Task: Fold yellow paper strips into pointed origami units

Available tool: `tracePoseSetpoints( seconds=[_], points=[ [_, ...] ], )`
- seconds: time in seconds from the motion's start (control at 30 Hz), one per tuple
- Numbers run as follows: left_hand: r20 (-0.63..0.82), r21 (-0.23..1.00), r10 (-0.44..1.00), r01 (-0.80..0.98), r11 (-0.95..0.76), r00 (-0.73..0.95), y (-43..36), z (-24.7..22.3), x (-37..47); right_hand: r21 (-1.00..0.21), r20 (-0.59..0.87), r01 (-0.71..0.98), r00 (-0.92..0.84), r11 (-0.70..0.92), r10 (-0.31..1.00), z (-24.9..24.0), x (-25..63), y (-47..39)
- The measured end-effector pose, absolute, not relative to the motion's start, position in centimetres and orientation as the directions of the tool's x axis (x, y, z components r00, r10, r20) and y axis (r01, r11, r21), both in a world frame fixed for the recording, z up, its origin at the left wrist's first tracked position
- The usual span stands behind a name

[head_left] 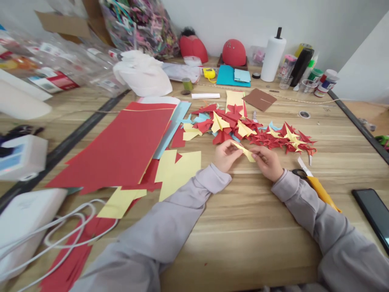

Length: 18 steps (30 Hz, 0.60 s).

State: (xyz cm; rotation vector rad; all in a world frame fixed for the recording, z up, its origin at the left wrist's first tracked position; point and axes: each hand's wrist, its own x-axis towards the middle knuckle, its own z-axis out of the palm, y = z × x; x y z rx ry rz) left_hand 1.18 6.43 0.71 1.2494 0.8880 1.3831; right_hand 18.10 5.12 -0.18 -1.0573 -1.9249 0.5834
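A small folded piece of yellow paper [248, 155] is held between both hands near the middle of the wooden table. My left hand [225, 155] pinches its left end, and my right hand [268, 162] pinches the right end. Just beyond the hands lies a heap of folded red, yellow and blue paper pieces [232, 119]. More folded star-like red and yellow pieces [285, 138] are spread to the right of it. Flat yellow sheets [179, 170] lie left of my left hand.
Large red sheets [121, 146] cover the left side. A yellow-handled cutter [323, 194] lies by my right forearm, a phone [372, 213] at the right edge. White cables [82, 227] loop at lower left. Bottles, a white roll [272, 59] and red domes stand at the back.
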Motion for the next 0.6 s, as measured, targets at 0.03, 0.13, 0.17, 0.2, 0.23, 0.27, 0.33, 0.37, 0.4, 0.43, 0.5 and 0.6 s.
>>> tracePoseSetpoints(
  seconds=[0.03,0.13,0.17,0.2,0.23,0.27,0.33,0.37,0.4,0.43,0.5,0.6],
  points=[
    [0.222,0.959,0.972,-0.196,-0.203,0.079,6.4,0.8,1.2,-0.708,0.456,0.451,-0.298,0.544,0.839,-0.1,18.1,5.2],
    [0.189,0.972,0.978,-0.163,-0.172,0.094,6.4,0.9,1.2,-0.713,0.454,0.440,-0.304,0.546,0.838,-0.2,18.1,5.2],
    [0.170,0.974,0.981,-0.167,-0.153,0.091,6.4,0.8,1.2,-0.728,0.444,0.429,-0.300,0.536,0.844,-0.3,18.2,5.3],
    [0.150,0.975,0.984,-0.180,-0.132,0.092,6.5,0.7,1.2,-0.744,0.432,0.416,-0.299,0.523,0.851,-0.4,18.2,5.3],
    [0.135,0.973,0.987,-0.199,-0.115,0.090,6.7,0.5,1.2,-0.756,0.418,0.404,-0.308,0.515,0.855,-0.6,18.2,5.3],
    [0.120,0.970,0.990,-0.223,-0.100,0.078,6.9,0.3,1.2,-0.762,0.413,0.395,-0.314,0.513,0.855,-0.7,18.3,5.4],
    [0.088,0.961,0.993,-0.268,-0.065,0.077,7.2,-0.1,1.2,-0.763,0.413,0.390,-0.319,0.515,0.853,-0.9,18.3,5.5],
    [0.074,0.959,0.993,-0.280,-0.047,0.088,7.3,-0.2,1.2,-0.764,0.414,0.389,-0.316,0.514,0.854,-1.0,18.4,5.6],
    [0.071,0.957,0.993,-0.288,-0.040,0.099,7.4,-0.3,1.2,-0.769,0.412,0.386,-0.311,0.510,0.856,-1.0,18.4,5.7],
    [0.075,0.956,0.992,-0.289,-0.042,0.105,7.5,-0.3,1.2,-0.776,0.412,0.379,-0.301,0.504,0.860,-1.0,18.4,5.7],
    [0.091,0.958,0.989,-0.283,-0.055,0.116,7.5,-0.3,1.2,-0.793,0.408,0.359,-0.286,0.492,0.867,-1.0,18.4,5.8],
    [0.103,0.963,0.986,-0.261,-0.066,0.128,7.4,-0.2,1.3,-0.807,0.399,0.344,-0.280,0.479,0.873,-0.9,18.3,5.8]
  ],
)
